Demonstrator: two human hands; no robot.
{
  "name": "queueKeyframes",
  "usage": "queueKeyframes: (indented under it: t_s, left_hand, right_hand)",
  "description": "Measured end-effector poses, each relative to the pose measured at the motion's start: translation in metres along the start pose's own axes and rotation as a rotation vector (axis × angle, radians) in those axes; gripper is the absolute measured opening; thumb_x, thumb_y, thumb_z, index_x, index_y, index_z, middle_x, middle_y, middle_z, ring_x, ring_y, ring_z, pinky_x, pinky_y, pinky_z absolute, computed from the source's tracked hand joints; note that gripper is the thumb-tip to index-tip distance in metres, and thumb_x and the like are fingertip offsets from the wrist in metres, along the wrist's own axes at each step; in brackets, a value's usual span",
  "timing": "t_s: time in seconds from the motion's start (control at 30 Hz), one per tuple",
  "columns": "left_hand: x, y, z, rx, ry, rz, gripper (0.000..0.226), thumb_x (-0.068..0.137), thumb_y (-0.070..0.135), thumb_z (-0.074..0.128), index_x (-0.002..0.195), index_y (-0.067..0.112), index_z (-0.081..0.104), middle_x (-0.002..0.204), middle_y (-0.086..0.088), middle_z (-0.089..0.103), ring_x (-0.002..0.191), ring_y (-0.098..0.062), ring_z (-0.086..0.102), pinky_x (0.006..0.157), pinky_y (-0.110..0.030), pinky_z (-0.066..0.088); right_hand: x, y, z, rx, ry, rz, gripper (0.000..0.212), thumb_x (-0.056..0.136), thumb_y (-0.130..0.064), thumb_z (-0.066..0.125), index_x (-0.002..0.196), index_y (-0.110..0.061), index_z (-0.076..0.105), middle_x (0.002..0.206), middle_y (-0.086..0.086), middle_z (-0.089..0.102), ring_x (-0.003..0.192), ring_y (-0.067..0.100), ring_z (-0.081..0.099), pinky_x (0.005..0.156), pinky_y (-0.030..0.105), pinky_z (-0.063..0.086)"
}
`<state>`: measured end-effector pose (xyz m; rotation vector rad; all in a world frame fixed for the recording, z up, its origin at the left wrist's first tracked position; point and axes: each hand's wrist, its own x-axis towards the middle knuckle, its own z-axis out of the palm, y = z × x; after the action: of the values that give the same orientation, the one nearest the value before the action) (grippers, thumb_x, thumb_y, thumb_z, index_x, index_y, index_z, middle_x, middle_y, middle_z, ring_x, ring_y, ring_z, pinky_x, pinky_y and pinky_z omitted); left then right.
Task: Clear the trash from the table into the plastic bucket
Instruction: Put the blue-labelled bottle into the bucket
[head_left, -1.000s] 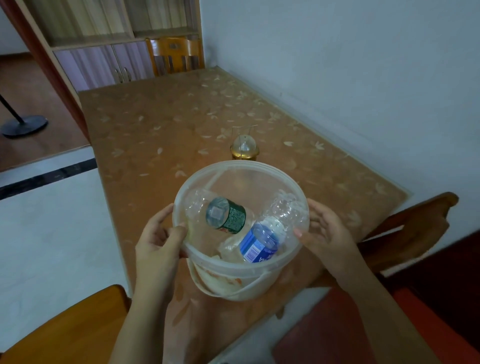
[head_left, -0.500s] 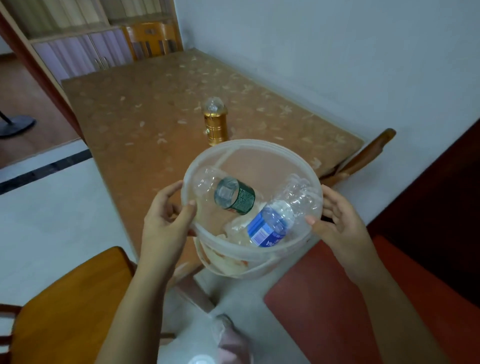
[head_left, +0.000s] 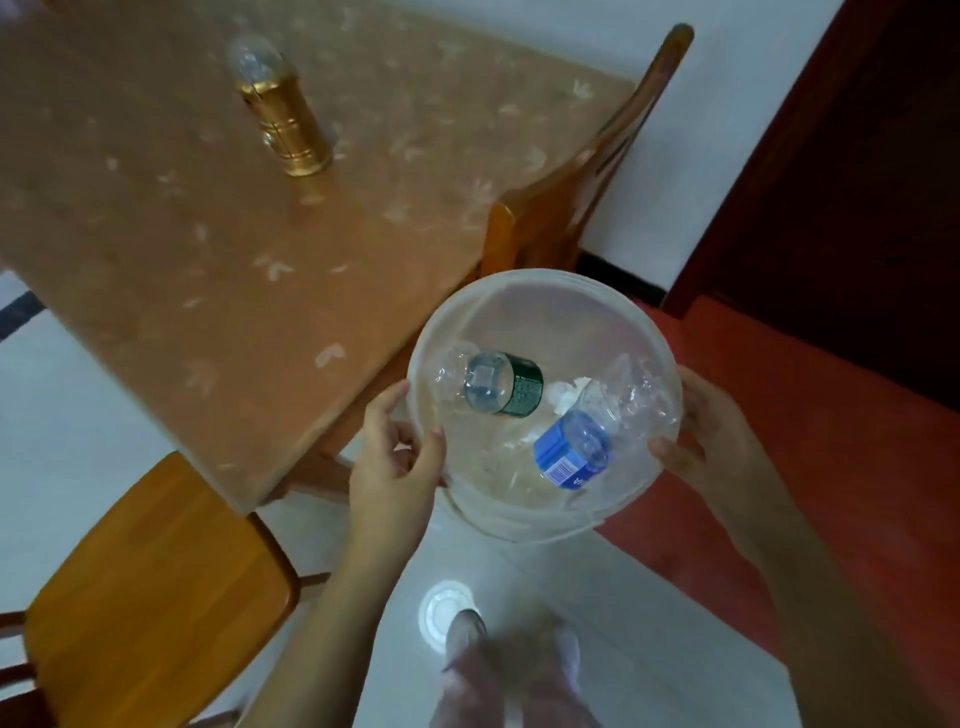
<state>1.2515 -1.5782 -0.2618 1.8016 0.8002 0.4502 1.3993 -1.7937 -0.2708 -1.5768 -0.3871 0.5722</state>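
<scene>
I hold a translucent plastic bucket (head_left: 550, 306) in the air, off the table's near right corner and above the floor. My left hand (head_left: 397, 462) grips its left rim, thumb over the edge. My right hand (head_left: 706, 431) presses on its right side. Inside lie a clear bottle with a green label (head_left: 511, 389), a clear bottle with a blue label (head_left: 571, 454) and some crumpled white paper (head_left: 563, 395). The table (head_left: 197, 234) has a brown leaf-patterned cover.
A gold lantern (head_left: 283, 119) stands upright on the table. One wooden chair (head_left: 150, 597) sits at the lower left, another (head_left: 582, 192) behind the bucket by the white wall. A white round lid (head_left: 441, 613) lies on the floor near my feet. Red flooring spreads to the right.
The bucket has come off the table toward me and to the right, past the table's edge, held by both hands. The view has tilted down to the floor.
</scene>
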Motion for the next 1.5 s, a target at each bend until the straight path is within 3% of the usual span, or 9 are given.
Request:
queueKeyframes:
  t_s: [0.17,0.33,0.43,0.6,0.67,0.83,1.07,1.17,1.5]
  left_hand:
    - [0.013,-0.074,0.042,0.033,-0.124,-0.090,0.038,0.091,0.021,0.054,0.120,0.039,0.038,0.084,-0.008,0.061,0.073,-0.027,0.067,0.066,-0.052,0.055]
    - [0.030,-0.174,0.078,0.041,-0.197,-0.167,0.040,0.091,0.020,0.054,0.126,0.031,0.039,0.091,-0.010,0.062,0.076,-0.023,0.067,0.072,-0.045,0.057]
    - [0.041,-0.235,0.097,0.037,-0.206,-0.205,0.040,0.091,0.016,0.054,0.128,0.024,0.040,0.093,-0.018,0.061,0.075,-0.029,0.065,0.069,-0.043,0.055]
    - [0.057,-0.334,0.123,0.013,-0.206,-0.236,0.041,0.091,0.010,0.053,0.130,0.015,0.041,0.085,-0.020,0.057,0.064,-0.019,0.058,0.051,-0.017,0.046]
    - [0.063,-0.370,0.133,0.023,-0.220,-0.233,0.041,0.091,0.009,0.053,0.130,0.013,0.040,0.083,-0.018,0.057,0.061,-0.017,0.056,0.050,-0.015,0.045]
    - [0.072,-0.456,0.155,0.037,-0.269,-0.247,0.042,0.091,0.000,0.050,0.128,0.015,0.038,0.076,-0.010,0.053,0.060,-0.015,0.054,0.048,-0.013,0.044]
    - [0.069,-0.551,0.173,0.149,-0.334,-0.346,0.052,0.089,-0.002,0.051,0.131,0.025,0.034,0.083,-0.003,0.054,0.059,-0.005,0.057,0.053,-0.017,0.043]
    - [0.063,-0.581,0.174,0.202,-0.335,-0.353,0.053,0.089,0.006,0.054,0.132,0.030,0.032,0.088,0.000,0.057,0.066,-0.010,0.061,0.060,-0.029,0.043]
    - [0.051,-0.625,0.174,0.176,-0.307,-0.411,0.057,0.087,0.011,0.059,0.132,0.032,0.031,0.101,-0.004,0.056,0.077,-0.019,0.063,0.059,-0.026,0.046]
  right_hand:
    - [-0.005,0.081,-0.004,0.018,0.063,0.117,0.057,0.065,-0.010,0.065,0.112,-0.037,0.050,0.112,-0.025,0.063,0.103,-0.006,0.057,0.077,0.012,0.049]
    - [0.007,0.178,-0.004,0.042,0.060,0.256,0.074,0.064,0.000,0.073,0.129,-0.019,0.043,0.126,0.004,0.057,0.107,0.006,0.059,0.079,0.017,0.050]
    - [0.017,0.239,0.002,0.044,0.030,0.341,0.084,0.059,0.002,0.076,0.133,-0.011,0.039,0.130,0.012,0.053,0.115,0.018,0.055,0.090,0.034,0.050]
    - [0.033,0.345,0.017,0.056,0.049,0.465,0.081,0.070,0.015,0.066,0.138,-0.011,0.030,0.137,0.016,0.046,0.123,0.030,0.047,0.101,0.054,0.040]
    - [0.038,0.387,0.023,0.017,0.052,0.482,0.084,0.070,0.009,0.071,0.139,-0.014,0.029,0.137,0.015,0.044,0.122,0.029,0.048,0.099,0.051,0.042]
    - [0.045,0.476,0.038,-0.056,0.042,0.526,0.094,0.063,-0.017,0.074,0.141,-0.024,0.022,0.136,0.001,0.045,0.117,0.013,0.048,0.073,0.015,0.040]
    - [0.053,0.571,0.050,-0.153,-0.005,0.562,0.094,0.069,-0.008,0.075,0.141,-0.027,0.018,0.140,0.000,0.042,0.114,0.012,0.048,0.070,0.012,0.035]
    - [0.055,0.595,0.056,-0.192,-0.035,0.566,0.094,0.070,-0.010,0.075,0.142,-0.029,0.017,0.142,-0.002,0.040,0.117,0.011,0.046,0.071,0.010,0.035]
    - [0.054,0.633,0.069,-0.243,-0.048,0.544,0.093,0.072,-0.010,0.073,0.141,-0.032,0.015,0.145,-0.002,0.034,0.115,0.008,0.045,0.074,0.009,0.035]
